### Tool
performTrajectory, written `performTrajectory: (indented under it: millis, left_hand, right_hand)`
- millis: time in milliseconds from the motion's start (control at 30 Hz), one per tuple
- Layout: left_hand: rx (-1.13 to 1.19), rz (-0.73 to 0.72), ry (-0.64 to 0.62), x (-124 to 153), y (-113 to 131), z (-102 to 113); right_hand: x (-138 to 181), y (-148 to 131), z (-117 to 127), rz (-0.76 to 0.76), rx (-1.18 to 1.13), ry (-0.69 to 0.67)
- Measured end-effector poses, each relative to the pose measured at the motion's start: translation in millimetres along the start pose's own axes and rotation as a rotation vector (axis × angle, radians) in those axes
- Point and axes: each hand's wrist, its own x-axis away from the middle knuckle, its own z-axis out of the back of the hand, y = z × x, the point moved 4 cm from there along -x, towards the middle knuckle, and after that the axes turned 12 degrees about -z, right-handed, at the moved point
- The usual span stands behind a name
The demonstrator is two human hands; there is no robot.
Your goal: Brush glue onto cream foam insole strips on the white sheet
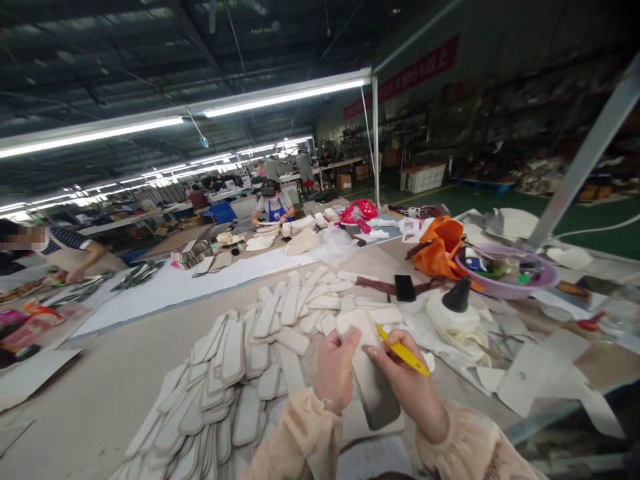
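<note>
My left hand (334, 370) grips the left edge of a long insole-shaped piece (367, 373), pale at the far end and grey near me. My right hand (407, 383) holds a yellow brush-like tool (403, 352), its tip resting on the piece's upper middle. Both hands hover just above the table, right of a big fan of several cream insole pieces (235, 373). A white glue bottle with a black cap (456, 313) stands just beyond my right hand.
A black phone (404, 288), an orange bag (440, 247) and a purple basin of odds (505, 270) lie at the right. A metal post (375, 140) rises behind. Other people work at the far benches and at the left edge (65, 250). White paper scraps (540, 380) litter the right side.
</note>
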Motion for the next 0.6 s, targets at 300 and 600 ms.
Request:
performTrajectory:
  millis: [300, 600]
  left_hand:
    - [0.028, -0.048, 0.072, -1.6, 0.7, 5.9]
    - [0.020, -0.085, 0.123, -5.9, 0.9, 25.1]
  right_hand:
    - [5.8, -8.2, -14.3, -0.011, 0.022, 0.053]
    - [9.8, -1.5, -28.7, -0.013, 0.062, 0.058]
